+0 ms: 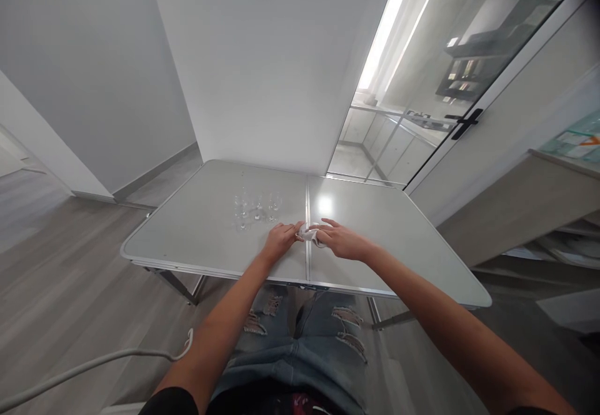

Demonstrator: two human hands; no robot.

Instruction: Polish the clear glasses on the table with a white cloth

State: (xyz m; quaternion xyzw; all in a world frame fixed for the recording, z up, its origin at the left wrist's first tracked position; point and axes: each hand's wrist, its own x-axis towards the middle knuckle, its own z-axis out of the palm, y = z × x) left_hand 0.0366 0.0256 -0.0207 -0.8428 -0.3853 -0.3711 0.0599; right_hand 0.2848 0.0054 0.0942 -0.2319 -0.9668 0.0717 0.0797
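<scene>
White cloth [313, 235], or something cloth-like, was between the two hands, low over the middle of the folding table [389, 240], with what looked like a clear glass [300, 232] at its left end.

Farthest left, a pale cable [94, 362] rose across the view toward the left forearm, above a wood-look floor [42, 290]. On the table's left half stood a loose cluster of clear glasses [257, 210]; they were too transparent to count with certainty. The group was beyond the left hand and a little to its left, well apart from the cloth, so the left hand was much the nearer of the two to it.

The left hand [280, 240] came next, its fingers curled, apparently gripping the clear glass from the left. To its right, the glass and the cloth sat over the metal seam [307, 197] that split the tabletop. Their combined length seemed to run roughly left to right, from one hand to the other, though the fingers hid too much to settle the glass's own axis. Both hands were about equally close to this bundle. The right hand [344, 241] pinched the cloth from the right, thumb side inward and some fingers stretched over the top.

Farther right were a glazed door [375, 134] with a black handle [465, 124] and, beyond it, a wooden shelf unit [501, 205].
</scene>
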